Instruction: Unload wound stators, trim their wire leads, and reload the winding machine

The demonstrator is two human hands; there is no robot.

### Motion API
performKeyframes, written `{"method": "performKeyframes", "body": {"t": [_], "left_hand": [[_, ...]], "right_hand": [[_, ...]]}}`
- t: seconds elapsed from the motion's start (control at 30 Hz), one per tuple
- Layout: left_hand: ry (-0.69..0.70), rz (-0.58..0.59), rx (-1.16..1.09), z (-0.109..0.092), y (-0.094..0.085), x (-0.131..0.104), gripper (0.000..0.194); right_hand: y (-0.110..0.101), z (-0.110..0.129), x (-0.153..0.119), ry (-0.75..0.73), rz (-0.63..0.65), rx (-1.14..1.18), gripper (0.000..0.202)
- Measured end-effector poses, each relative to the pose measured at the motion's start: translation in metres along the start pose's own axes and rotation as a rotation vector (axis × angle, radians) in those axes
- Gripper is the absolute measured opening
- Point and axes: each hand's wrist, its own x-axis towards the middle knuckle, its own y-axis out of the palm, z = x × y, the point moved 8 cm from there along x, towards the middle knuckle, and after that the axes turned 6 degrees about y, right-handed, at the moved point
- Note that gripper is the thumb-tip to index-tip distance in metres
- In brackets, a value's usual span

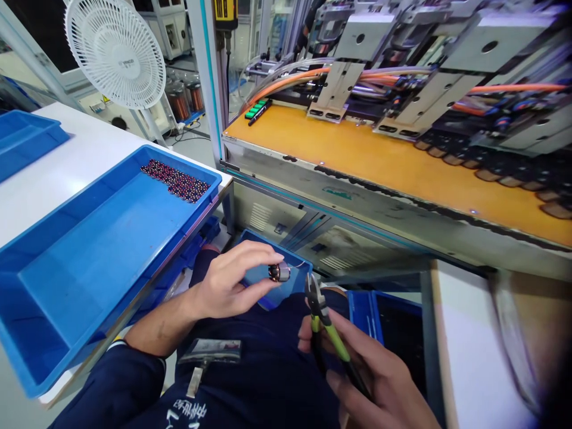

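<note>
Over a low blue bin [292, 290], the left hand [223, 283] pinches a small coil [281, 272] between its fingers [263, 254], which are parted only by this coil. The right hand [378, 363] has its fingers curled around the pliers [319, 304], whose tips stand near the coil, apart from it.

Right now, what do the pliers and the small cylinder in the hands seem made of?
Pliers: likely metal head, greyish sheen; handles probably plastic or rubber, green and black. Small cylinder: apparently metal, silvery sheen; coppery glints at one end suggest wire.
</note>
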Motion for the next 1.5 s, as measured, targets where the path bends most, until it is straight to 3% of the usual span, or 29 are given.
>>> {"method": "performKeyframes", "body": {"t": [0.1, 0.43, 0.63, 0.77, 0.93, 1.5], "left_hand": [[0.042, 0.061, 0.128, -0.006, 0.0, 0.002, 0.04], [0.077, 0.033, 0.257, -0.011, -0.005, -0.003, 0.035], [0.089, 0.058, 0.23, -0.011, -0.004, -0.004, 0.034], [0.105, 0.023, 0.164, -0.012, -0.004, -0.006, 0.038], [0.13, -0.033, 0.094, -0.014, -0.006, -0.005, 0.041], [0.069, -0.043, 0.026, -0.012, -0.006, -0.004, 0.043]], "right_hand": [[0.004, -0.005, -0.001, 0.047, 0.03, 0.03, 0.072], [0.015, -0.014, -0.005, 0.171, 0.138, 0.105, 0.07], [0.016, -0.008, -0.001, 0.184, 0.147, 0.154, 0.069], [0.015, -0.006, -0.001, 0.183, 0.139, 0.177, 0.067], [0.018, -0.011, -0.003, 0.282, 0.159, 0.147, 0.061], [0.021, -0.008, 0.001, 0.3, 0.162, 0.176, 0.057]]}}
